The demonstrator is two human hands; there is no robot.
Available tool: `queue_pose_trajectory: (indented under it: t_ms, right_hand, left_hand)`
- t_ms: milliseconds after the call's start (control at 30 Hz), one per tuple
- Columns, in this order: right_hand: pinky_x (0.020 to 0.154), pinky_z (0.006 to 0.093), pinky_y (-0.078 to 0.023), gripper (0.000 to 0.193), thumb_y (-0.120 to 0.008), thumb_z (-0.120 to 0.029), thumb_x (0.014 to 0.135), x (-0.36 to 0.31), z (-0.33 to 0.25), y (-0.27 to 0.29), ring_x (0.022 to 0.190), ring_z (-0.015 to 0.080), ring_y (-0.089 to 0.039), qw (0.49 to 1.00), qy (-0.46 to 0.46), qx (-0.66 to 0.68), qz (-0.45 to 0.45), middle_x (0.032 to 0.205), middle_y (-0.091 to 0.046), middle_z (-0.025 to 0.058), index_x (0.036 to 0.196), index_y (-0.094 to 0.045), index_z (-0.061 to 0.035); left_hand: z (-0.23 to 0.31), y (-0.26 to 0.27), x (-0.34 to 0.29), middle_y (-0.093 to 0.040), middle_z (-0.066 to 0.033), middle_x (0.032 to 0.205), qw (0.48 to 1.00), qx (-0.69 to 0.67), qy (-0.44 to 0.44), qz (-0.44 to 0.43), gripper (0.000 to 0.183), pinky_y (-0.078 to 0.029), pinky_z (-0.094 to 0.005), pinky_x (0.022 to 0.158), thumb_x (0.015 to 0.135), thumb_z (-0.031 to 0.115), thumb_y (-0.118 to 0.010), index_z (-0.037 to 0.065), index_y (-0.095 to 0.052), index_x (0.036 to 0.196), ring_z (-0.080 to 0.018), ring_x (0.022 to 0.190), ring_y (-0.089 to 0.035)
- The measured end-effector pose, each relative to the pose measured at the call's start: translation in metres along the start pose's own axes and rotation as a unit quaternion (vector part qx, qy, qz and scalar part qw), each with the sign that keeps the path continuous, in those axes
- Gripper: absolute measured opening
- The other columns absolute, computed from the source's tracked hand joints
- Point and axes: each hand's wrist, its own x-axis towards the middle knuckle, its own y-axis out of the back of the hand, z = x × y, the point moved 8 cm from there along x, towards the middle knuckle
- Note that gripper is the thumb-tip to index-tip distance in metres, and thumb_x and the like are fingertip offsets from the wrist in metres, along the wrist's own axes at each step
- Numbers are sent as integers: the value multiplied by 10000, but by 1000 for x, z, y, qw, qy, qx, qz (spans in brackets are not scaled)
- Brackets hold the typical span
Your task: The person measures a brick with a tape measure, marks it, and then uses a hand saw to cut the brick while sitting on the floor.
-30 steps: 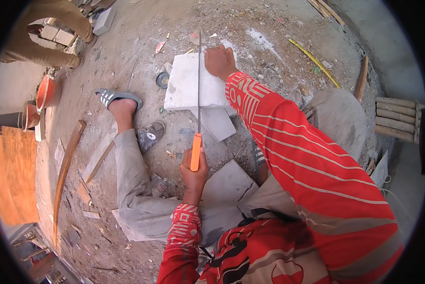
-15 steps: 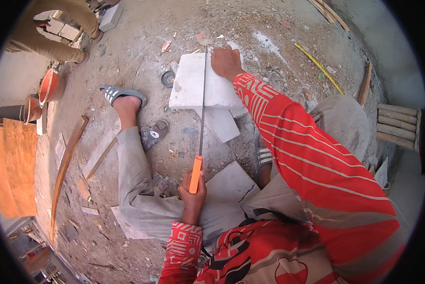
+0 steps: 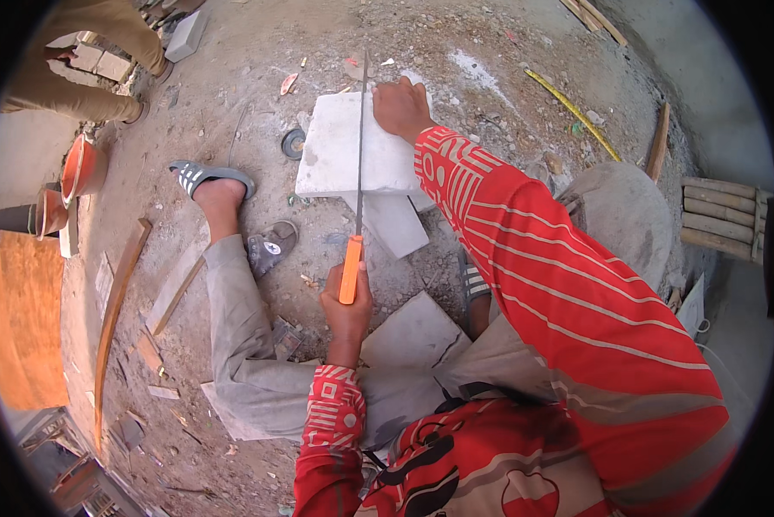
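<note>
My left hand [image 3: 347, 303] is closed around the orange handle of a handsaw [image 3: 360, 181]. The saw's long thin blade lies across the top of a white block [image 3: 328, 146], running away from me, and its tip reaches past the block's far edge. My right hand [image 3: 401, 107] bears down on the block's far right part, just right of the blade, with its fingers curled at the edge. Beneath the block's near side, a pale slab [image 3: 391, 226] sticks out. How deep the blade sits in the block is hard to make out.
Another pale slab [image 3: 415, 336] lies between my legs. A dark shoe [image 3: 272, 248] and a black ring-shaped object [image 3: 294, 144] are left of the block. A yellow measuring tape [image 3: 574, 112] lies right. Wooden strips [image 3: 121, 314] and orange buckets [image 3: 83, 168] are farther left; another person's legs [image 3: 85, 86] show far left.
The saw has slid forward, away from me, with my left hand; its tip now extends farther beyond the block. My right hand stays on the block. The whole view has shifted slightly.
</note>
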Motion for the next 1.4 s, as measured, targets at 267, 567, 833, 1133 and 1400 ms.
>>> queue_pose_trajectory:
  t_ms: [267, 567, 833, 1133, 1400]
  right_hand:
    - [939, 499, -363, 342, -493, -289, 994, 4, 3, -5, 1062, 298, -611, 1000, -1, -19, -6, 946, -747, 115, 901, -757, -93]
    - [968, 509, -375, 372, -469, -298, 1012, -2, -1, -5, 1097, 315, -600, 999, -20, -8, -39, 990, -743, 142, 947, -753, -67]
    - [936, 499, -375, 365, -489, -304, 1002, -3, 2, -4, 1093, 297, -598, 999, -20, -31, -32, 973, -753, 124, 935, -768, -78]
    - [943, 511, -385, 394, -440, -307, 1024, 8, 11, 2, 1084, 307, -601, 998, -23, -40, -36, 1047, -741, 123, 995, -753, -68]
    - [944, 494, -355, 347, -472, -281, 1000, -6, 6, 0, 1091, 289, -593, 999, -26, -22, -19, 941, -752, 88, 919, -755, -98]
  left_hand:
    - [-2, 5, -2, -630, -81, 752, 999, 8, -26, 21, 176, -472, -326, 593, 986, 156, -682, -15, -676, 947, -127, 622, -577]
    - [-1, 7, 9, -669, -104, 754, 1000, 4, -14, 26, 163, -511, -325, 633, 984, 140, -674, -8, -680, 915, -146, 670, -646]
    - [-4, 24, -42, -542, -37, 629, 998, -37, -25, 49, 280, -400, -328, 532, 1005, 192, -674, -4, -621, 811, -117, 568, -476]
    - [-25, 16, -44, -653, -88, 756, 997, -40, -48, 39, 177, -476, -313, 585, 981, 150, -689, -17, -664, 931, -124, 629, -580]
    - [-26, 26, -60, -630, -59, 720, 999, -24, -17, 23, 180, -465, -305, 584, 984, 153, -687, -13, -664, 916, -101, 625, -563]
